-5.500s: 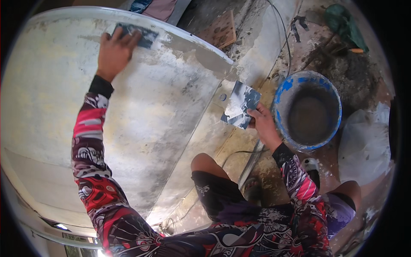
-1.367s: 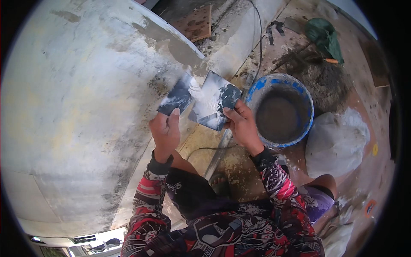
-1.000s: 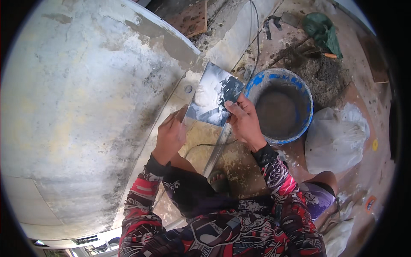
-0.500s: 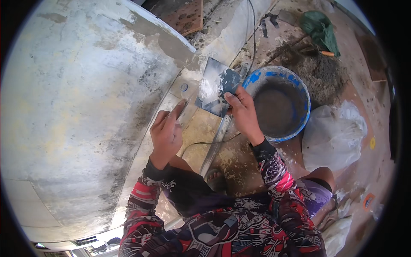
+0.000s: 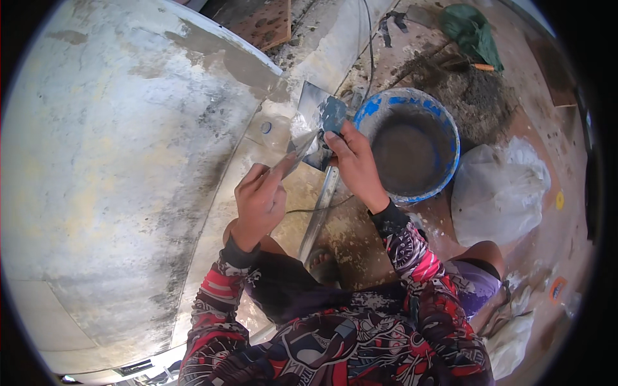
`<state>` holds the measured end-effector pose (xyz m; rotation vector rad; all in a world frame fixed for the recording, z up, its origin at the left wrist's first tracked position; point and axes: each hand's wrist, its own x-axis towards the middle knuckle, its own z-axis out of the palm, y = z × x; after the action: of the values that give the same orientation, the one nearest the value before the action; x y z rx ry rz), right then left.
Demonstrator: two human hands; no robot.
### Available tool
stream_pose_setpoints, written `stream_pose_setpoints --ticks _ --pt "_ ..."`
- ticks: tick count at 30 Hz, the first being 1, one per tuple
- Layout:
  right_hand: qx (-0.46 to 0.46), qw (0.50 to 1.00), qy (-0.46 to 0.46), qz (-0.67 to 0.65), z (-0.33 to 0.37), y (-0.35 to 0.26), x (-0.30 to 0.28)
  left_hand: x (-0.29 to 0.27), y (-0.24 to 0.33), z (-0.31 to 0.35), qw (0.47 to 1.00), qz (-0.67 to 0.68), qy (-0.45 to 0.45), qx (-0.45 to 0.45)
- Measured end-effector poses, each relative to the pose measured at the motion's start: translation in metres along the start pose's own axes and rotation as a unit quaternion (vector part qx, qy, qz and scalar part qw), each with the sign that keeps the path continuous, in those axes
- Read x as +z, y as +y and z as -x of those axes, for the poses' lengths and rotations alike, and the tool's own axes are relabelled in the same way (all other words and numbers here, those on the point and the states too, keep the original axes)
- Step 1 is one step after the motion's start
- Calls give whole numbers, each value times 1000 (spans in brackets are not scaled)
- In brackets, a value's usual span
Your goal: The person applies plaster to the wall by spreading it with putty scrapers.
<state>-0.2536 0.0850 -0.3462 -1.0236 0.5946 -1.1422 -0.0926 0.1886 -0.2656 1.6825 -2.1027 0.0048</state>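
My right hand (image 5: pixel 357 164) is closed on a flat rectangular trowel (image 5: pixel 311 103); its thumb lies over the near edge of the plate. Grey and whitish smears coat the trowel's face. In my closed left hand (image 5: pixel 261 201) is a thin putty knife (image 5: pixel 301 150), its handle mostly hidden by the fingers. The knife's blade reaches across the trowel's lower left part and looks to be touching it. Just right of my right hand stands a round blue bucket (image 5: pixel 456 151) with a crusted rim and grey-brown material inside.
A stained pale wall panel (image 5: pixel 129 161) fills the left side. Behind the bucket lie a heap of dark sand (image 5: pixel 473 96) and a green sack (image 5: pixel 468 32). A whitish plastic bag (image 5: pixel 492 196) sits to the right. A metal bar (image 5: pixel 317 222) and a cable (image 5: pixel 371 51) lie on the floor.
My left hand has moved up and to the right, bringing the putty knife onto the trowel. The whole view has shifted slightly, with the trowel appearing a little further left.
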Motion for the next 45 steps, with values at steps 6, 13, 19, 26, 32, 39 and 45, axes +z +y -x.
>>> stream_pose_setpoints --ticks 6,13,19,26,32,39,45 --pt "-66 985 66 142 -8 23 -6 16 -18 18 941 245 -56 -226" --pt "63 991 105 59 -10 18 -12 -7 -51 4 611 714 -52 -337" --pt "67 992 87 -60 -14 28 -24 -160 -78 -111 997 -24 -10 -70" --pt "29 993 83 -79 -14 20 -14 -206 -74 -207 703 -627 -102 319" --pt "4 995 73 -60 -14 22 -11 -202 -102 -212 654 -682 -128 302" --pt "-1 994 78 -71 -14 17 -14 -205 -111 -184 638 -702 -165 271" --pt "18 994 67 -79 -12 11 -21 -203 -76 -185 673 -666 -191 260"
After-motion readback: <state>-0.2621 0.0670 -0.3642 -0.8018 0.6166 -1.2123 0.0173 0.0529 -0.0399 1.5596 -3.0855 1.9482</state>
